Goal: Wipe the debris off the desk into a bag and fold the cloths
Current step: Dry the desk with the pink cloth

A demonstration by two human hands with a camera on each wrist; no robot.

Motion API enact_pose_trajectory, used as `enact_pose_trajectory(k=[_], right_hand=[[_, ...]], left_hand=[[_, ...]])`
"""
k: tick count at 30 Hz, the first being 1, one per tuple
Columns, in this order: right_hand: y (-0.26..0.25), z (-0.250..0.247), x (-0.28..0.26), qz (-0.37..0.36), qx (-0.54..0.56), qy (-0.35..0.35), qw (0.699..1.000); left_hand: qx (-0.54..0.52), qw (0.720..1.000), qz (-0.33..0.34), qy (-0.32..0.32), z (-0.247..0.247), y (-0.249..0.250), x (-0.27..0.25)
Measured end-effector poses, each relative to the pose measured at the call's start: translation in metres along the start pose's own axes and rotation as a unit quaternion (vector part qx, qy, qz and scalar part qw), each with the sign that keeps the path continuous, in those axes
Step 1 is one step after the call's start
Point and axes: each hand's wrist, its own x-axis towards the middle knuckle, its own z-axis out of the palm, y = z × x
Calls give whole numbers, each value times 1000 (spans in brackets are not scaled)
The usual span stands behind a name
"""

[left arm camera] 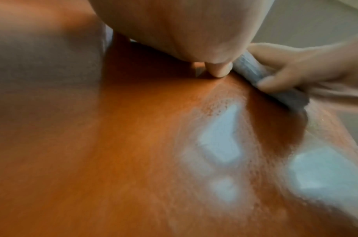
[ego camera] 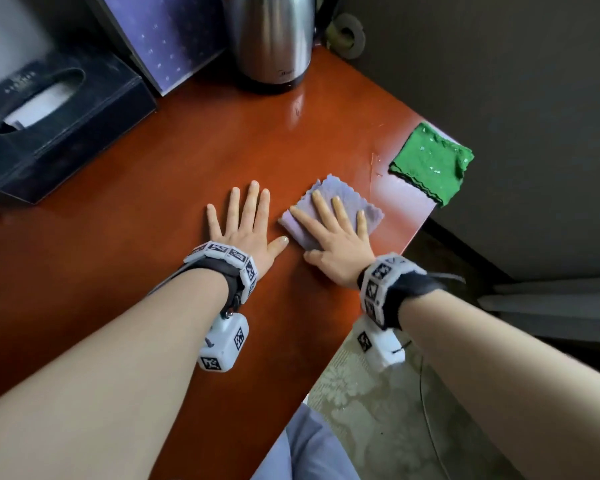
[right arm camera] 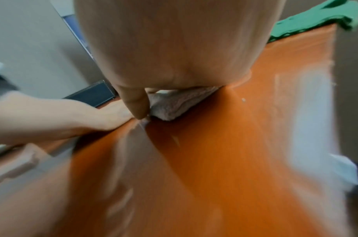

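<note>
Pressing down flat, the right hand (ego camera: 336, 244) is lying on the purple cloth (ego camera: 340, 199) with its fingers straight and spread apart. It is not gripping the cloth, only resting on top of it. The purple cloth is folded into a small square and is sitting on the desk (ego camera: 153, 209), at about 3 o'clock from the left hand (ego camera: 246, 226). The left hand is lying flat on the bare wood, fingers straight and spread, holding nothing. Its thumb is pointing toward the cloth and is just beside the cloth's near corner.

The green cloth (ego camera: 430, 164) is lying folded at the desk's right edge, at about 1 o'clock from the purple cloth, and part of it is hanging over the edge. Small shiny bits are sitting on top of it.

A dark tissue box (ego camera: 59, 123) is sitting at about 10 o'clock from the left hand. A silver kettle (ego camera: 271, 39) is standing at about 12 o'clock, near the back of the desk.
</note>
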Motion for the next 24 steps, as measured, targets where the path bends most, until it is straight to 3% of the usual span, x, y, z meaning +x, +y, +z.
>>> enact_pose_trajectory(k=[6,8,12,15,21,24], right_hand=[[11,-46,92,50,64,18,997],[8,-45,88,60,68,21,996],[-5,-16,27,33,68,5,997],[-11,0,-6,18,72,-13,997],[-10,-19,39,22,81,-24,996],[-13,-43,58,15,194,-34,980]], left_hand=[[1,1000,1,13,2,0,0],[5,1000,2,16,3,0,1],[-1,999,1,42,5,0,-1],[0,1000,6,27,2,0,0],[-11,1000,-5,14,-7,3,-3],[-114,992,-35,28,-26,15,-3]])
